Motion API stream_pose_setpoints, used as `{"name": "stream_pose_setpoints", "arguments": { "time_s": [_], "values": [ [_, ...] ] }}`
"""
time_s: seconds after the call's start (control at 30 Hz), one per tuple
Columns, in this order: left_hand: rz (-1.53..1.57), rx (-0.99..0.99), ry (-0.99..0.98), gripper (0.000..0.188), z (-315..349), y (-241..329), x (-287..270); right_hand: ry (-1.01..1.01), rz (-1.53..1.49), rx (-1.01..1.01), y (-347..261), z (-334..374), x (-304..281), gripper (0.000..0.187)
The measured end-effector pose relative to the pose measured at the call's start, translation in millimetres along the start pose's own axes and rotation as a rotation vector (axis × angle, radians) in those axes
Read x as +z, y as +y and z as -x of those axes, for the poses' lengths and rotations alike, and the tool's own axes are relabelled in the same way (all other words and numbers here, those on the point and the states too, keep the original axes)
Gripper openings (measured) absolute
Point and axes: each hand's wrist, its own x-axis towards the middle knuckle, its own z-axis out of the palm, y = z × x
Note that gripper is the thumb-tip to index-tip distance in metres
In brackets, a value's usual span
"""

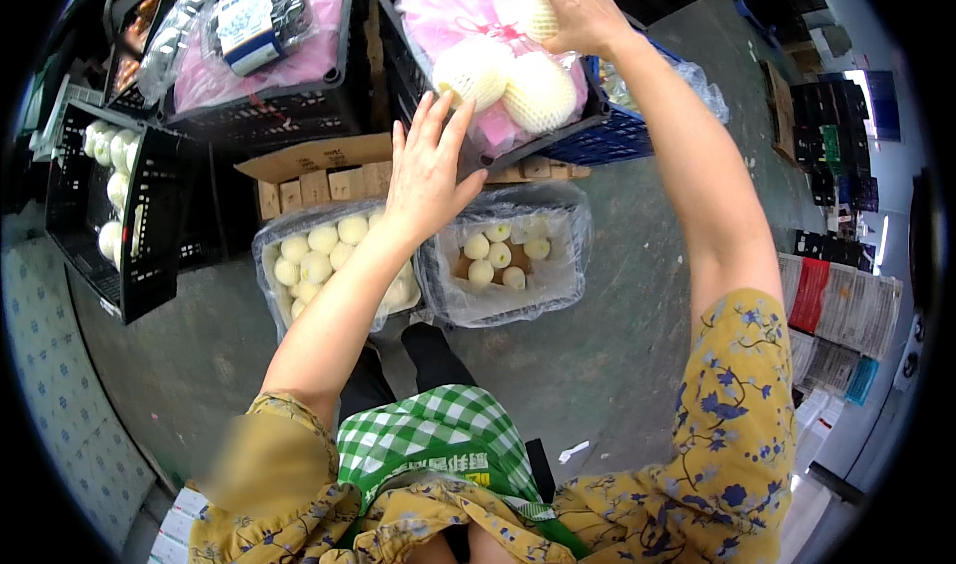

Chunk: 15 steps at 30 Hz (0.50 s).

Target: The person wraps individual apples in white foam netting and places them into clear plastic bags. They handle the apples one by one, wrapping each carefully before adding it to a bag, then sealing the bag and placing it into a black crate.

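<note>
My right hand (583,14) is closed on a pale round fruit in a foam net (538,14), at the far end of a black crate (597,114) lined with pink wrap (438,11). Two bigger pale fruits in foam nets, one on the left (472,72) and one on the right (539,93), lie on that wrap. My left hand (428,171) is stretched out with fingers apart. Its fingertips reach the near edge of the left netted fruit; whether they press on it I cannot tell.
Below stand two plastic-lined bins: a full one of pale round fruit (317,265) and one (573,300) with several loose fruits. A pink-covered crate (269,116) bears a clear pack of dark fruit (261,26). A tilted black crate (149,255) is left, a blue crate (607,146) right.
</note>
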Motion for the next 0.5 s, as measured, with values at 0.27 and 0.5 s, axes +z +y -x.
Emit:
{"name": "stream_pose_setpoints", "arguments": {
  "time_s": [0.27, 0.5],
  "values": [
    [0.277, -0.181, -0.025, 0.071, 121, 0, 6, -0.358, -0.122, -0.168, 14, -26, 38, 0.059],
    [0.425, -0.497, -0.292, 0.073, 232, 20, 13, -0.115, -0.123, -0.196, -35, -26, 63, 0.057]
  ]
}}
